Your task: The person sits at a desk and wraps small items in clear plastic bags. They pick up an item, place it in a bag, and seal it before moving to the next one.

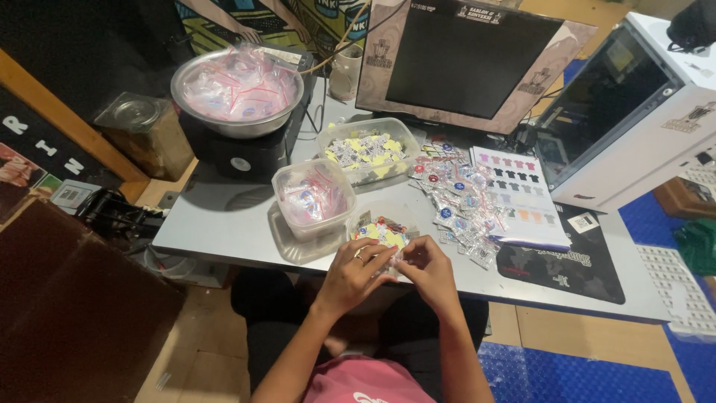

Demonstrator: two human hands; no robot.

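**A:** From the head camera, where are the hands relative to the square clear tub [312,195]?

**B:** Both sit just in front of it and a little to its right, at the near edge of the grey table [224,224]. The left hand [356,269] and the right hand [429,270] meet over a small clear packet [397,258], fingers curled in and pinching it between them. The packet is too small to say what is in it.

**A:** Anything under them?

**B:** A round clear container [380,227] of coloured badges, just right of the tub's front corner and touching the fingertips.

**A:** And the tub itself?

**B:** It holds small zip bags with red strips. Behind it and to the right stands a longer clear tub [369,149] of yellow and white pieces.

**A:** Further back?

**B:** Behind the square tub and to its left, a steel bowl [237,93] heaped with the same clear bags rests on a black box [242,157].

**A:** To the right?

**B:** A loose spread of filled packets [459,198] lies on the table, near the tub, overlapping a printed sheet [522,195] showing rows of small shirts. Beyond that, well apart from the tub, is a white computer case [634,112], and a dark monitor [466,60] stands behind.
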